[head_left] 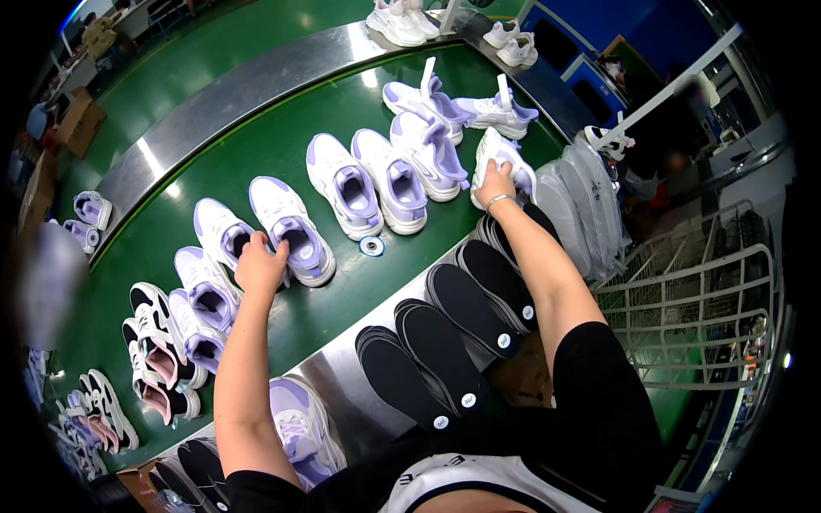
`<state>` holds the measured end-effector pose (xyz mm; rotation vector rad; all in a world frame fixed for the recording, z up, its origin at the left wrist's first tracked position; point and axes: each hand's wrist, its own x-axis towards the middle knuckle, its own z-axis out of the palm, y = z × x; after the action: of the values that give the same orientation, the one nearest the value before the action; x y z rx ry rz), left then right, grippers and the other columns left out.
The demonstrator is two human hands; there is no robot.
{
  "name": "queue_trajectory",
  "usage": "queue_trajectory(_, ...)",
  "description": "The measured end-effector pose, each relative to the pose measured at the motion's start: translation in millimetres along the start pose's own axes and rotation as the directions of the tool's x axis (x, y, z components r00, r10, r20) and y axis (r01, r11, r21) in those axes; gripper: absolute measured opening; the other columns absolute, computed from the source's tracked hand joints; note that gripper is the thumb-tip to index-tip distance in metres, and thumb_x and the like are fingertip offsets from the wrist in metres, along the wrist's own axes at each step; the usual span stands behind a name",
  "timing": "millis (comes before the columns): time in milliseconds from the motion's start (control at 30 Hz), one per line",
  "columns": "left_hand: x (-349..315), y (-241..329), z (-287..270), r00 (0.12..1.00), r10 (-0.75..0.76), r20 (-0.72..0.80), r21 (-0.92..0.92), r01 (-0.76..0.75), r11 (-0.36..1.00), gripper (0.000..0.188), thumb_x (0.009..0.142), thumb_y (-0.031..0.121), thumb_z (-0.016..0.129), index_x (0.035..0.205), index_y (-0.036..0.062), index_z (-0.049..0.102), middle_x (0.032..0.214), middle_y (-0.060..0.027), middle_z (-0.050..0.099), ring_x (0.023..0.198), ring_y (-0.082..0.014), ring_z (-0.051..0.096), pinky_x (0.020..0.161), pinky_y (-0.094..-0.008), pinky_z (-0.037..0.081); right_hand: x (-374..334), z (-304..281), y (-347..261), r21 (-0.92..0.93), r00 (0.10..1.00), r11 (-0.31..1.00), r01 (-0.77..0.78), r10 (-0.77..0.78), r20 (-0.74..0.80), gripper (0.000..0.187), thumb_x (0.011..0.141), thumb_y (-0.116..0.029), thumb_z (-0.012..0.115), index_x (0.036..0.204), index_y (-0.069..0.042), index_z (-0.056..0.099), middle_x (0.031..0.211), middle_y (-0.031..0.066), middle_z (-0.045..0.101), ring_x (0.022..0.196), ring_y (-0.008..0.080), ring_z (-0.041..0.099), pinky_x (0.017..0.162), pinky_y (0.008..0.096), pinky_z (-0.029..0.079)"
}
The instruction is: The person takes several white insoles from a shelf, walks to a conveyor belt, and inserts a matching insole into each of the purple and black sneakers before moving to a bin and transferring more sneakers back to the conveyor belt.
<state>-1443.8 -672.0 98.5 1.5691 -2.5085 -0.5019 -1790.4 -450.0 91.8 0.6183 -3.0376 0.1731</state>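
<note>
My left hand (259, 262) is closed at the heel of a white-and-lilac sneaker (216, 221), its fingers at the shoe's opening. The thumb reaches toward the collar of a matching sneaker (279, 205) just to the right. Farther right, my right hand (494, 183) grips another white-and-lilac sneaker (518, 165), which lies tilted at the edge of the green belt (282, 342); my fingers hide part of it. Between the hands stands a pair of like sneakers (342, 175), toes pointing away. Beyond them are more lilac sneakers (432, 152), some with raised tongues.
Stacks of black insoles (436, 355) with round white stickers line the near metal ledge. One lilac sneaker (299, 419) sits close to my body. Black-and-white sneakers (158, 333) stand at left. At right are plastic-wrapped pale pieces (577, 209) and a white wire basket (684, 299).
</note>
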Motion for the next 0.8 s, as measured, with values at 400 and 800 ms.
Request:
queue_trajectory(400, -1, 1, 7, 1.000, -0.017, 0.005, -0.006, 0.017, 1.000, 0.042, 0.071, 0.045, 0.054, 0.095, 0.0108, 0.049, 0.089, -0.0144, 0.055, 0.081, -0.0300, 0.056, 0.066, -0.0394, 0.044, 63, 5, 5, 0.063, 0.958, 0.962, 0.266, -0.271, 0.095, 0.052, 0.074, -0.028, 0.055, 0.118, -0.004, 0.041, 0.127, 0.0206, 0.026, 0.113, 0.0374, 0.035, 0.092, 0.0375, 0.034)
queue_trajectory(800, -32, -68, -80, 0.934, 0.330, -0.139, -0.192, -0.353, 0.916, 0.057, 0.068, 0.040, 0.060, 0.107, 0.0002, 0.049, 0.106, -0.0209, 0.048, 0.098, -0.0311, 0.046, 0.084, -0.0359, 0.038, -84, -64, 2, 0.682, 0.706, 0.577, 0.449, -0.697, 0.124, 0.028, 0.077, -0.013, 0.054, 0.103, -0.003, 0.052, 0.114, 0.0134, 0.044, 0.101, 0.0218, 0.047, 0.083, 0.0293, 0.039)
